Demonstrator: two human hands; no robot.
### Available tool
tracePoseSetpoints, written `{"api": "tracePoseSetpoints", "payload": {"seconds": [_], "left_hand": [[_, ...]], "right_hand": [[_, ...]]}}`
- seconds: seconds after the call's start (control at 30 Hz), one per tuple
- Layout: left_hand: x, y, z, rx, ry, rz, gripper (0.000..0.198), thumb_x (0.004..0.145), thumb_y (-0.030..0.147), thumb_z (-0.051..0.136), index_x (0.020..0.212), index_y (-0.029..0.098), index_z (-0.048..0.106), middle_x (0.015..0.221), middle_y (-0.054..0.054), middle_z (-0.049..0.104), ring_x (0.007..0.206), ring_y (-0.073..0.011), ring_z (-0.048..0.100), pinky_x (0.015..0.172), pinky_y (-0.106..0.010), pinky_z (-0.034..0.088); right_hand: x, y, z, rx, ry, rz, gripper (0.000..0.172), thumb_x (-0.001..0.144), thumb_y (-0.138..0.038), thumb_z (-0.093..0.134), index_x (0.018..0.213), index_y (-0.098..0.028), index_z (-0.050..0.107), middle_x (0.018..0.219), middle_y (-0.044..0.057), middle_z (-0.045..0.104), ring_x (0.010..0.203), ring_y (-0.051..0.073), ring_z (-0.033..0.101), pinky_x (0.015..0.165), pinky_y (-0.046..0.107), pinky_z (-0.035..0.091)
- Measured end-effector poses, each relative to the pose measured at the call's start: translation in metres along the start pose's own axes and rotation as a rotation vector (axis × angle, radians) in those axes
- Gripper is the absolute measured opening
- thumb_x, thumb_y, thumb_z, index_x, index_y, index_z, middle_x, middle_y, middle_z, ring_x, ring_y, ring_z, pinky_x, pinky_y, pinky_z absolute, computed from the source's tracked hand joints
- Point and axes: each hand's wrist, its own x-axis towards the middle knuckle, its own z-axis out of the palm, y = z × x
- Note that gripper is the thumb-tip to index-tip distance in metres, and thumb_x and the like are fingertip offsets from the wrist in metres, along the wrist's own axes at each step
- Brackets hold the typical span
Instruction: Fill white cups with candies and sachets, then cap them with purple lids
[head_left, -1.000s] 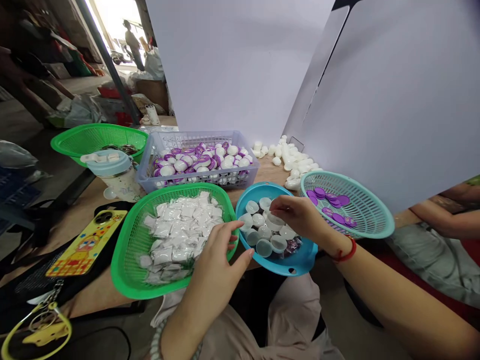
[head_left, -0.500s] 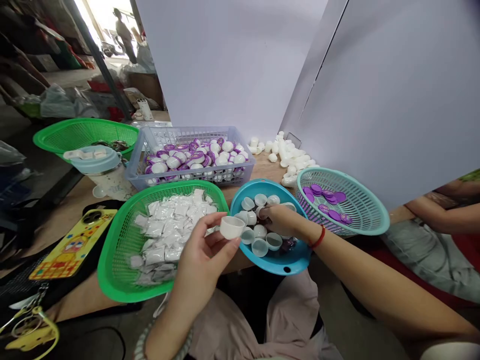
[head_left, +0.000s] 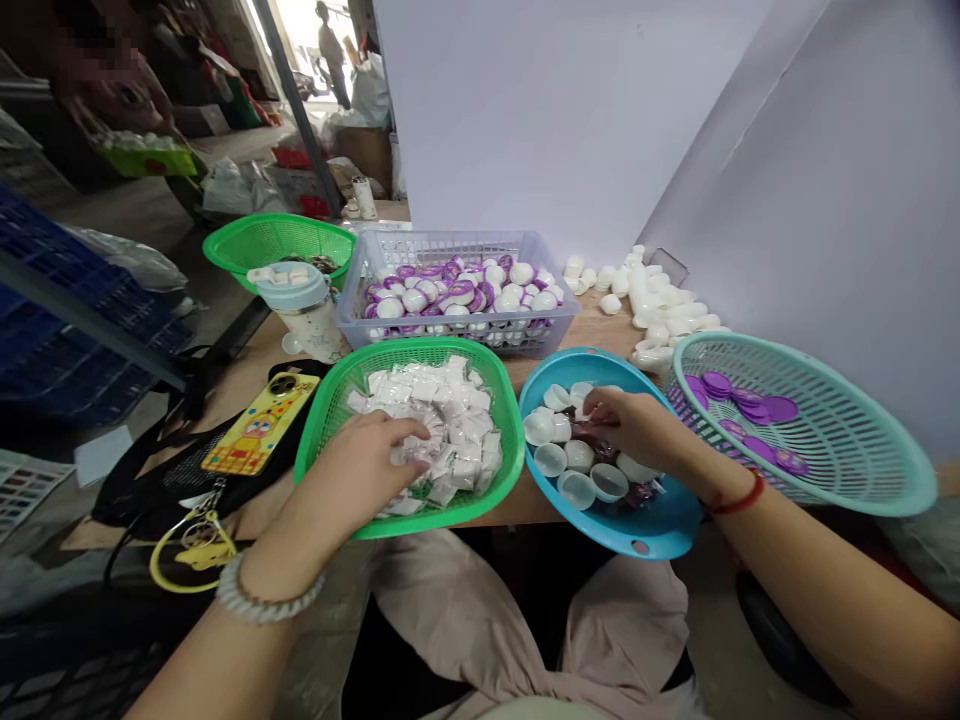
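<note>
My left hand (head_left: 352, 465) lies palm down inside the green plastic basket (head_left: 495, 420), touching a heap of small white sachets (head_left: 457, 440). Whether its fingers hold anything, the hand's own cover hides. My right hand (head_left: 626, 420) hangs over a blue round basin (head_left: 637, 535), its fingers curled down among white plastic caps (head_left: 577, 457). Some dark wrapped pieces (head_left: 592, 430) lie beneath those caps. I cannot tell whether the right fingers grip a cap.
Behind stands a grey plastic crate (head_left: 457, 335) of white-and-purple capsules. Loose white shells (head_left: 656, 305) lie on the wooden table. To the right, a teal basket (head_left: 900, 490) holds purple discs. A phone in a yellow case (head_left: 259, 425) lies at left.
The white cap seen in my left hand is no longer visible, and that hand has dropped into the green basket. The view has turned, shifting everything rightward.
</note>
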Motion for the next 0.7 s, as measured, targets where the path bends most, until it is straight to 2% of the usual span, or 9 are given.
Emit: {"api": "tracePoseSetpoints", "payload": {"seconds": [0.07,0.17,0.23,0.33,0.4,0.47,0.53,0.6,0.7], "left_hand": [[0.001,-0.013,0.009,0.170,-0.001,-0.006,0.022,0.077,0.023,0.072,0.094,0.027,0.086,0.087,-0.012,0.071,0.097,-0.0386,0.066,0.100,-0.051,0.048],[0.000,-0.021,0.016,0.171,-0.042,0.003,0.019,0.070,0.012,0.071,0.072,0.028,0.080,0.080,-0.009,0.069,0.093,-0.0353,0.067,0.095,-0.045,0.048],[0.000,-0.019,0.014,0.158,-0.046,0.005,0.018,0.070,0.011,0.072,0.067,0.028,0.076,0.077,-0.007,0.068,0.091,-0.0336,0.066,0.092,-0.042,0.048],[0.002,-0.005,0.007,0.112,-0.017,-0.001,0.007,0.079,0.021,0.072,0.076,0.027,0.076,0.081,-0.006,0.070,0.092,-0.0321,0.067,0.090,-0.040,0.048],[0.002,0.013,0.005,0.021,0.002,-0.010,0.010,0.088,0.035,0.071,0.086,0.027,0.075,0.091,-0.005,0.074,0.092,-0.0294,0.068,0.086,-0.037,0.048],[0.001,0.037,0.008,-0.150,-0.015,-0.024,0.018,0.091,0.044,0.070,0.089,0.026,0.072,0.093,-0.001,0.075,0.088,-0.0258,0.068,0.079,-0.034,0.048],[-0.001,0.063,0.015,-0.349,-0.077,-0.004,0.018,0.091,0.042,0.071,0.088,0.025,0.069,0.089,0.001,0.072,0.084,-0.0227,0.065,0.076,-0.031,0.046],[-0.003,0.086,0.026,-0.512,-0.134,0.051,0.014,0.090,0.037,0.073,0.087,0.024,0.067,0.087,0.002,0.070,0.087,-0.0212,0.063,0.078,-0.030,0.045],[-0.004,0.108,0.043,-0.762,-0.188,0.055,0.019,0.087,0.035,0.078,0.091,0.025,0.062,0.087,0.002,0.065,0.084,-0.0190,0.060,0.076,-0.028,0.045]], "right_hand": [[-0.007,0.005,-0.004,0.052,0.040,0.004,0.010,0.090,-0.021,0.069,0.099,-0.023,0.071,0.095,0.005,0.082,0.085,0.024,0.077,0.074,0.031,0.052],[-0.019,0.011,-0.007,0.128,0.133,-0.028,0.005,0.090,-0.030,0.072,0.089,-0.026,0.073,0.080,0.002,0.080,0.073,0.024,0.075,0.066,0.032,0.052],[-0.029,0.010,-0.010,0.144,0.220,-0.081,0.007,0.089,-0.030,0.070,0.085,-0.026,0.074,0.077,0.002,0.078,0.065,0.021,0.070,0.061,0.032,0.050],[-0.046,-0.004,-0.014,0.237,0.368,-0.176,0.012,0.091,-0.032,0.069,0.084,-0.025,0.076,0.098,0.006,0.079,0.059,0.016,0.062,0.058,0.031,0.051],[-0.058,-0.022,-0.013,0.410,0.403,-0.225,0.014,0.092,-0.035,0.073,0.084,-0.025,0.078,0.111,0.009,0.078,0.066,0.016,0.066,0.057,0.029,0.054],[-0.067,-0.045,-0.009,0.648,0.337,-0.272,0.011,0.090,-0.034,0.078,0.085,-0.024,0.079,0.117,0.010,0.078,0.082,0.020,0.074,0.063,0.028,0.060],[-0.071,-0.064,-0.002,0.901,0.216,-0.302,0.008,0.089,-0.031,0.081,0.086,-0.023,0.079,0.124,0.010,0.078,0.099,0.023,0.078,0.077,0.030,0.065],[-0.069,-0.075,0.004,1.124,0.124,-0.282,0.012,0.088,-0.030,0.084,0.086,-0.021,0.076,0.114,0.010,0.082,0.098,0.023,0.080,0.083,0.033,0.067],[-0.065,-0.074,0.007,1.329,0.078,-0.208,0.023,0.084,-0.032,0.090,0.085,-0.021,0.070,0.084,0.003,0.080,0.079,0.019,0.080,0.073,0.030,0.067]]}}
